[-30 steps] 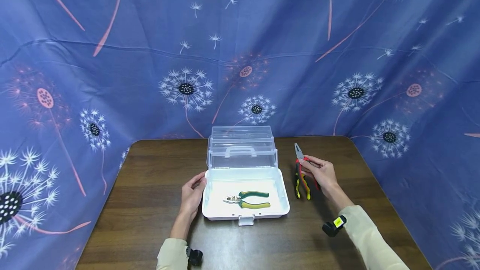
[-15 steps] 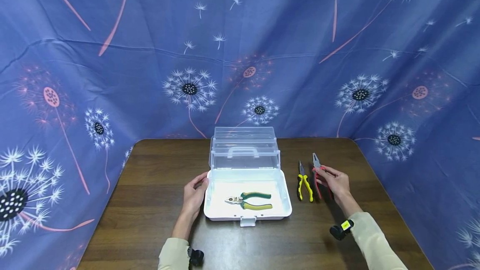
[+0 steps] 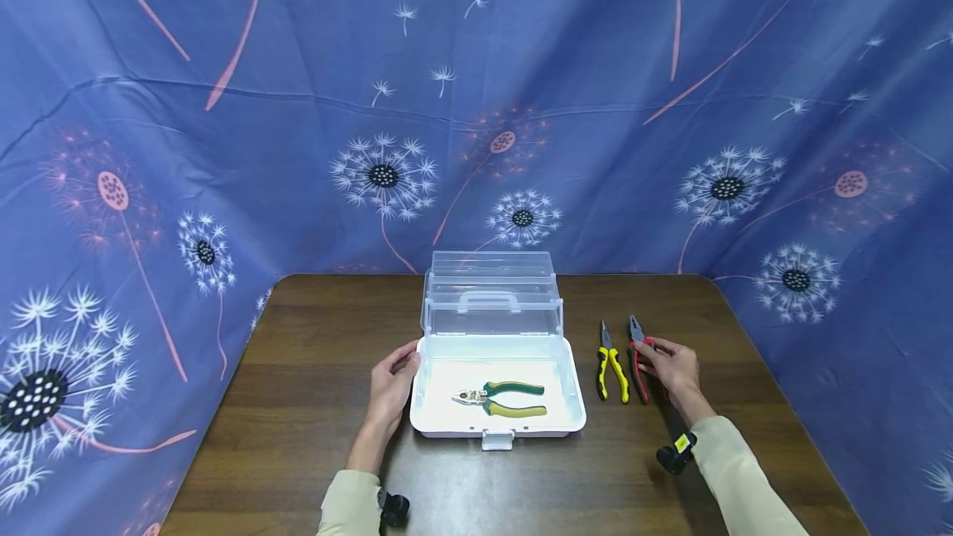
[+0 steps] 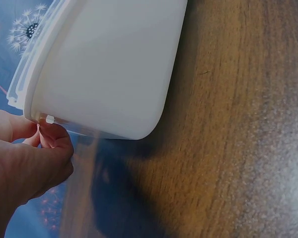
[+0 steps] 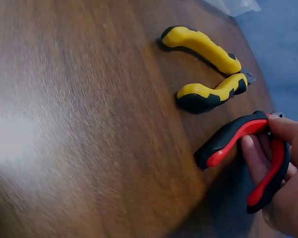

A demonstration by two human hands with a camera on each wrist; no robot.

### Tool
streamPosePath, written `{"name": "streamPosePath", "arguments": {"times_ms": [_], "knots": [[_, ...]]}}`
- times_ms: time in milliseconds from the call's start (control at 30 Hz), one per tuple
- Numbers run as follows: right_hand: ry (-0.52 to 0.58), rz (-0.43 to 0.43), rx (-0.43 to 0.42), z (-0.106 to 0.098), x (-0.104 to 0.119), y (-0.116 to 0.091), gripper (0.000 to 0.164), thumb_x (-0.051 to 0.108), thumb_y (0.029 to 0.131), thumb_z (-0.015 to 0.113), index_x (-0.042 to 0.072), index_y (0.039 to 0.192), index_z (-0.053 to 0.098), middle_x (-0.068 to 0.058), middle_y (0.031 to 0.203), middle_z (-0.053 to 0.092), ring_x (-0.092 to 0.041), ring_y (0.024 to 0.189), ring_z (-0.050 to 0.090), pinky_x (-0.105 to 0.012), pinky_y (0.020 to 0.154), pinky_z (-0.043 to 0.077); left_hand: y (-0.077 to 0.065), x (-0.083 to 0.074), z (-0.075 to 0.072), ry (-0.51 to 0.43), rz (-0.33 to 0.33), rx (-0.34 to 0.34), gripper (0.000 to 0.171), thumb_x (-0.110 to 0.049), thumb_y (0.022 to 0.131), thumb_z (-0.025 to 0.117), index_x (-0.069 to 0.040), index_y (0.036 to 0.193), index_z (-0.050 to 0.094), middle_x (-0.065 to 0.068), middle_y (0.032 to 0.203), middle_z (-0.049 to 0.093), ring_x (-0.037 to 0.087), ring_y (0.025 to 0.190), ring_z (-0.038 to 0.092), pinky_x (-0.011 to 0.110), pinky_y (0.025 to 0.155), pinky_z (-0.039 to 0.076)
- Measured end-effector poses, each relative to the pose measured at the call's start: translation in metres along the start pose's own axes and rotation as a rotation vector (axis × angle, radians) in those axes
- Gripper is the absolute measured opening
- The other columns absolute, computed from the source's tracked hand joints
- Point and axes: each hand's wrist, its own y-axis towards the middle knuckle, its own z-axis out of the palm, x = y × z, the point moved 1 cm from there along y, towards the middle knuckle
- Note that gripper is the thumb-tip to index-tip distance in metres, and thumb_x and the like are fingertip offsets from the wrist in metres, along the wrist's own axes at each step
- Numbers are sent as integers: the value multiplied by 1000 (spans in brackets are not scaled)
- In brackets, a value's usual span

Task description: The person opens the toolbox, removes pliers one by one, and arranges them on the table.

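Observation:
My left hand (image 3: pixel 393 387) is at the left side of a white toolbox (image 3: pixel 497 434) with its clear lid (image 3: pixel 491 296) raised. In the left wrist view, the thumb and curled fingers pinch the box's rim at a rear corner. Pliers with green and yellow handles (image 3: pixel 514 411) lie inside the box. To the right of it, my right hand (image 3: pixel 673 369) holds red-and-black pliers (image 5: pixel 238 134) near the pivot, jaws pointing away from me. Yellow-and-black needle-nose pliers (image 3: pixel 612 364) lie on the table just left of them, handles spread.
The wooden table (image 3: pixel 313 346) ends at the back against a blue dandelion-print cloth (image 3: pixel 596 106), which also hangs along both sides. The toolbox's front latch (image 3: pixel 497 440) hangs down over its front wall.
My right hand has carried the red-and-black pliers rightward and down from over the yellow-and-black pair to a spot beside it. My left hand has stayed at the box while the head view shifted slightly.

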Motion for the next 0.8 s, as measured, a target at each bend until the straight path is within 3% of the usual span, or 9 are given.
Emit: {"name": "streamPosePath", "arguments": {"times_ms": [100,200,367,533,800], "knots": [[-199,-63,-13,0,2,2,48,17,96,74,-13,132,61,-12,95,77,-5,70,72,-27,66,60,0,-1,0,-1,-2,-1,31,-6,102,60,0,131,68,17,126,65,25,116,56,20,85,48],[-374,-118,-40,-1,4,1,43,20,95,75,-11,124,68,-24,105,75,-18,72,76,-30,66,60,0,-1,1,17,-3,-1,31,-7,103,60,0,132,67,17,125,65,26,116,56,21,85,48],[-571,-175,-92,-6,3,-2,41,27,96,74,-6,120,71,-27,115,70,-43,105,69,-49,92,51,0,-1,2,22,-3,5,31,-8,103,60,0,133,67,17,125,65,26,117,56,21,86,48],[-645,-201,-75,-10,5,-4,43,30,97,71,-6,121,70,-31,122,66,-55,119,55,-61,97,44,-1,0,2,13,2,5,31,-7,103,60,0,132,67,17,124,66,24,115,56,20,85,48],[-658,-273,2,-13,12,-10,35,21,101,66,-9,119,68,-30,117,68,-49,111,62,-60,94,46,-1,0,1,22,2,-3,31,-7,103,60,0,132,67,18,126,66,26,116,56,21,86,47]]}}
